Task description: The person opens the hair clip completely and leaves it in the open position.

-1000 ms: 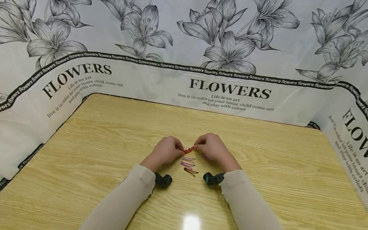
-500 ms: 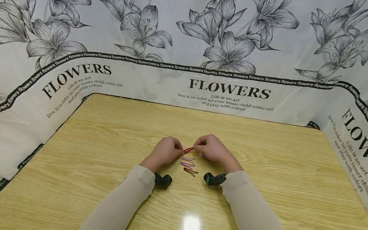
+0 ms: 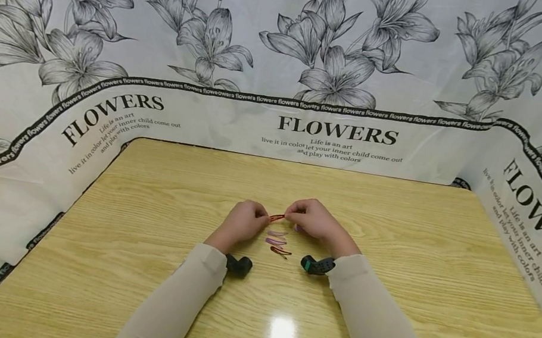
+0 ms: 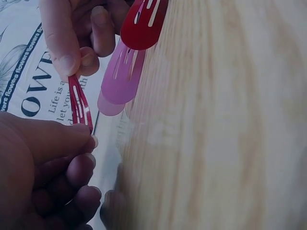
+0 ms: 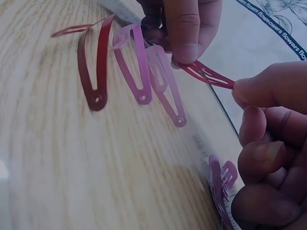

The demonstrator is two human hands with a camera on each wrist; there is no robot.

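Note:
Between my two hands, a little above the table, is a red snap hair clip (image 3: 276, 218). My left hand (image 3: 242, 223) pinches one end of it with thumb and forefinger. The other end is pinched by my right hand (image 3: 317, 219). Just in front of them lie a dark red hair clip (image 5: 91, 72), a purple hair clip (image 5: 141, 72) and a paler pink-purple hair clip (image 5: 172, 98), side by side with their frames spread apart. Another purple hair clip (image 5: 218, 184) lies beneath my right hand and is partly hidden by it.
The wood-grain table (image 3: 119, 287) carries a bright light reflection near its front. White cloth (image 3: 344, 91) printed with flowers stands behind and at both sides. A black wrist camera (image 3: 238, 266) sits below my left hand, a second wrist camera (image 3: 316, 264) below my right.
The red hair clip between my hands has turned slightly, lying more level now. My right hand has shifted a little, showing the purple hair clip under it. The clips on the table have not moved.

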